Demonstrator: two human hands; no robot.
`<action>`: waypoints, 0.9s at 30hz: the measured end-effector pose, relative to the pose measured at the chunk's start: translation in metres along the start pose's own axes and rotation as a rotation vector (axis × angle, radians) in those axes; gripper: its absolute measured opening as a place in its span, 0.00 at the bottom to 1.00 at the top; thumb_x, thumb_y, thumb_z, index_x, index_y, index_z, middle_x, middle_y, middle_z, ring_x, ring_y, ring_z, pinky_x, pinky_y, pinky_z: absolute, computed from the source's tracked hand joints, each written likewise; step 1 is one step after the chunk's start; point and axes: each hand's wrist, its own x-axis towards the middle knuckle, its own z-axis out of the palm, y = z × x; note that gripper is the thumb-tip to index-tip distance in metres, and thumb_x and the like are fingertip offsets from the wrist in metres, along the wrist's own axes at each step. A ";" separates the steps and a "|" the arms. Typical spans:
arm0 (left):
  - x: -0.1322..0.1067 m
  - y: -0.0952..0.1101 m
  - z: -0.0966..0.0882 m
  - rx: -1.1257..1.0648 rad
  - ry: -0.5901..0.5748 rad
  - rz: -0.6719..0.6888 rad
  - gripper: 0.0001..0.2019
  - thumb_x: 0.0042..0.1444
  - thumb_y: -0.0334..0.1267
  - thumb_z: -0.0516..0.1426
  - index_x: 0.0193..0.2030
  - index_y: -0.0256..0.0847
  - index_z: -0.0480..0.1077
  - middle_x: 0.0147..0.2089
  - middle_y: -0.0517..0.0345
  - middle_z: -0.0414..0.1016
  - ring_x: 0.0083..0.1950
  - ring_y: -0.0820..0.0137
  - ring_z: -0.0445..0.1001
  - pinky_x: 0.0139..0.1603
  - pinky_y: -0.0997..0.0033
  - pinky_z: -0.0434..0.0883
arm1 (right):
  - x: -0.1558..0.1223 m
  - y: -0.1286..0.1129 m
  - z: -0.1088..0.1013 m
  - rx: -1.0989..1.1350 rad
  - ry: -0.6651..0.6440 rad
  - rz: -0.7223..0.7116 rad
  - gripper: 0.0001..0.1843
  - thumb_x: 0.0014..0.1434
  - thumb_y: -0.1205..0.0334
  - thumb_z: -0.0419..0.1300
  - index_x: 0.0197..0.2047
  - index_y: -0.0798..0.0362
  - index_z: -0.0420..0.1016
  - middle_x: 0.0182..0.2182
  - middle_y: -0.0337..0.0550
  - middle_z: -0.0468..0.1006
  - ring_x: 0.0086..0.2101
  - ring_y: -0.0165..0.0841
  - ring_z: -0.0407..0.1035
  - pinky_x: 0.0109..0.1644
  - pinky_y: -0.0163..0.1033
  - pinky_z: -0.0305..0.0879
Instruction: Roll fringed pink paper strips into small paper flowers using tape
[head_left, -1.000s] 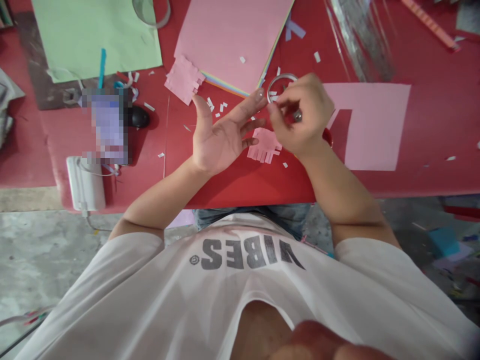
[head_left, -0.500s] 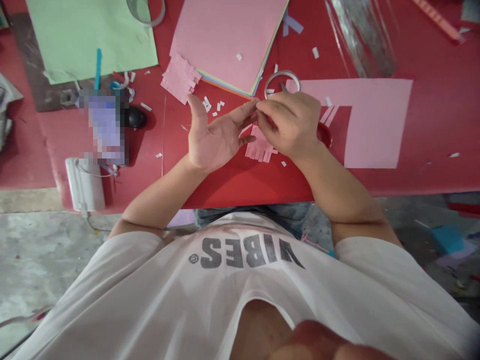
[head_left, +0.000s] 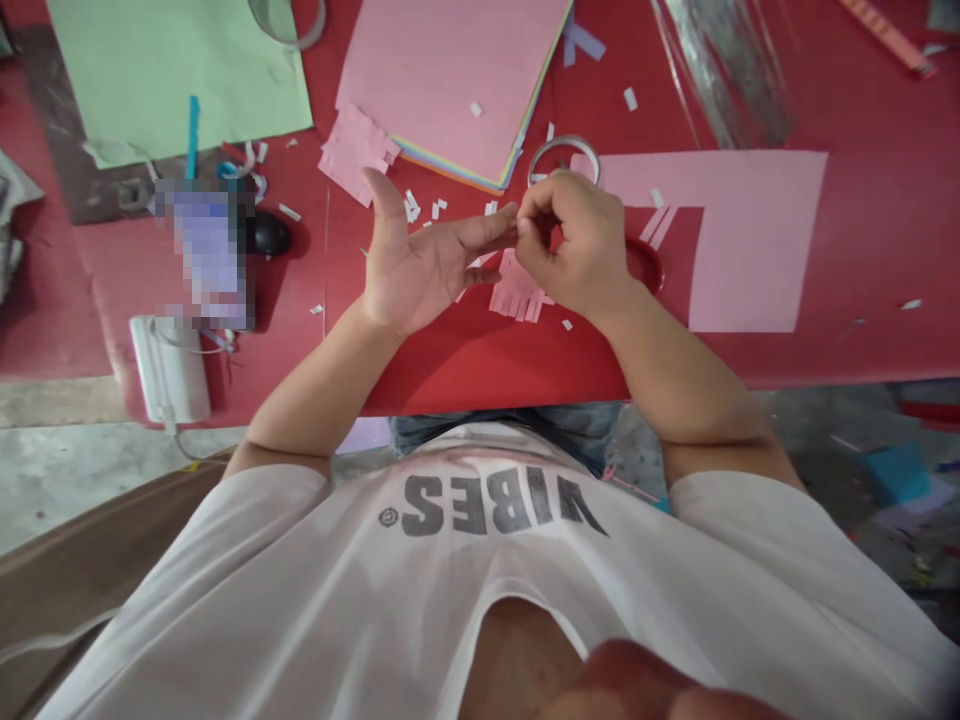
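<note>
Fringed pink paper (head_left: 517, 288) partly behind right hand (head_left: 589, 240)

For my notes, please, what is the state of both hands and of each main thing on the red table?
Left hand: open, palm up, thumb spread.
Right hand: thumb and forefinger pinched at left hand.
Small pink piece by hands: cut into fringe, partly hidden.
Pink sheet at right: partly cut out.
Paper stack: pink uppermost.
Green sheet: spread flat.
Pale ring: lying, partly hidden.
White block: cable attached.

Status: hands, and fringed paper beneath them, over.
Left hand open, palm up. Right hand pinched shut beside it, contents unclear. Fringed pink paper partly hidden by both hands.
</note>
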 end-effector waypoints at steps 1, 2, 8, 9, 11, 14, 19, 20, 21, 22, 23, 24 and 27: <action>-0.001 0.001 0.001 -0.002 0.006 0.004 0.54 0.53 0.79 0.27 0.50 0.42 0.79 0.61 0.47 0.77 0.75 0.46 0.62 0.64 0.49 0.75 | 0.000 -0.001 0.000 0.002 0.019 -0.002 0.09 0.69 0.50 0.54 0.41 0.44 0.69 0.35 0.39 0.74 0.35 0.35 0.72 0.43 0.45 0.73; -0.001 0.002 0.002 -0.005 0.014 0.009 0.54 0.54 0.79 0.27 0.50 0.42 0.80 0.61 0.46 0.77 0.75 0.46 0.63 0.63 0.49 0.76 | 0.000 -0.001 0.000 0.007 0.037 -0.013 0.10 0.70 0.50 0.53 0.41 0.44 0.69 0.34 0.39 0.74 0.34 0.35 0.72 0.42 0.45 0.73; -0.005 0.006 0.006 0.029 0.048 0.023 0.54 0.53 0.80 0.27 0.49 0.44 0.80 0.57 0.46 0.79 0.73 0.46 0.65 0.62 0.48 0.75 | -0.004 0.007 -0.003 0.031 0.000 -0.074 0.12 0.70 0.47 0.53 0.48 0.41 0.72 0.38 0.40 0.77 0.35 0.36 0.74 0.43 0.48 0.75; -0.005 0.006 0.007 0.024 0.043 0.022 0.54 0.52 0.81 0.27 0.50 0.44 0.80 0.58 0.46 0.79 0.73 0.46 0.65 0.63 0.48 0.75 | -0.005 0.010 -0.002 0.012 -0.015 -0.080 0.12 0.70 0.47 0.54 0.48 0.41 0.73 0.38 0.41 0.78 0.37 0.37 0.75 0.45 0.49 0.76; -0.007 0.007 0.007 0.017 0.036 0.019 0.56 0.52 0.81 0.26 0.53 0.43 0.79 0.58 0.46 0.78 0.73 0.47 0.65 0.65 0.48 0.74 | -0.005 0.015 -0.001 -0.035 -0.028 -0.082 0.13 0.70 0.45 0.54 0.45 0.41 0.75 0.38 0.41 0.79 0.41 0.39 0.76 0.49 0.50 0.75; -0.007 0.006 0.007 0.042 0.041 0.019 0.54 0.54 0.80 0.27 0.53 0.42 0.79 0.57 0.45 0.78 0.73 0.47 0.65 0.64 0.49 0.74 | -0.005 0.016 0.001 -0.087 -0.033 -0.064 0.14 0.71 0.45 0.53 0.45 0.41 0.76 0.40 0.42 0.79 0.43 0.40 0.76 0.51 0.52 0.74; -0.003 -0.002 0.001 0.176 -0.008 0.042 0.57 0.53 0.80 0.24 0.57 0.42 0.77 0.59 0.47 0.77 0.73 0.47 0.65 0.63 0.48 0.75 | -0.003 0.003 -0.002 -0.236 -0.101 -0.064 0.16 0.73 0.51 0.49 0.39 0.43 0.75 0.38 0.42 0.77 0.39 0.39 0.74 0.50 0.52 0.71; -0.002 -0.003 0.000 0.218 -0.017 0.040 0.58 0.52 0.80 0.23 0.58 0.43 0.76 0.59 0.49 0.77 0.73 0.48 0.65 0.63 0.49 0.75 | -0.003 0.000 -0.003 -0.269 -0.105 -0.075 0.17 0.73 0.52 0.48 0.39 0.45 0.74 0.37 0.43 0.77 0.38 0.39 0.73 0.49 0.52 0.70; -0.001 -0.004 -0.001 0.254 -0.017 0.036 0.58 0.51 0.81 0.23 0.58 0.43 0.76 0.60 0.50 0.77 0.73 0.48 0.66 0.63 0.49 0.75 | -0.004 -0.003 -0.004 -0.288 -0.100 -0.083 0.16 0.73 0.53 0.48 0.39 0.45 0.74 0.37 0.43 0.77 0.38 0.39 0.73 0.47 0.51 0.70; -0.001 -0.004 0.000 0.279 -0.007 0.035 0.59 0.51 0.81 0.23 0.58 0.44 0.76 0.60 0.51 0.77 0.72 0.49 0.66 0.63 0.50 0.75 | -0.004 -0.006 -0.004 -0.288 -0.086 -0.083 0.15 0.73 0.54 0.48 0.39 0.46 0.73 0.38 0.43 0.77 0.38 0.38 0.73 0.46 0.50 0.70; -0.001 -0.004 0.000 0.292 0.012 0.040 0.58 0.51 0.81 0.23 0.57 0.44 0.77 0.60 0.51 0.77 0.72 0.49 0.67 0.63 0.50 0.75 | -0.005 -0.008 -0.005 -0.271 -0.063 -0.074 0.14 0.72 0.54 0.49 0.40 0.46 0.73 0.38 0.44 0.77 0.38 0.38 0.73 0.46 0.50 0.71; -0.001 -0.003 0.001 0.297 0.033 0.048 0.58 0.51 0.81 0.23 0.57 0.44 0.77 0.60 0.50 0.77 0.71 0.49 0.68 0.63 0.49 0.75 | -0.005 -0.010 -0.006 -0.240 -0.032 -0.055 0.13 0.72 0.53 0.49 0.41 0.46 0.72 0.38 0.44 0.76 0.38 0.38 0.73 0.45 0.49 0.71; -0.004 0.002 0.005 0.306 0.079 0.068 0.57 0.53 0.79 0.23 0.58 0.43 0.76 0.62 0.48 0.76 0.68 0.49 0.71 0.62 0.49 0.76 | -0.005 -0.015 -0.009 -0.138 0.083 0.032 0.13 0.72 0.50 0.50 0.42 0.46 0.71 0.37 0.45 0.75 0.37 0.39 0.73 0.45 0.50 0.72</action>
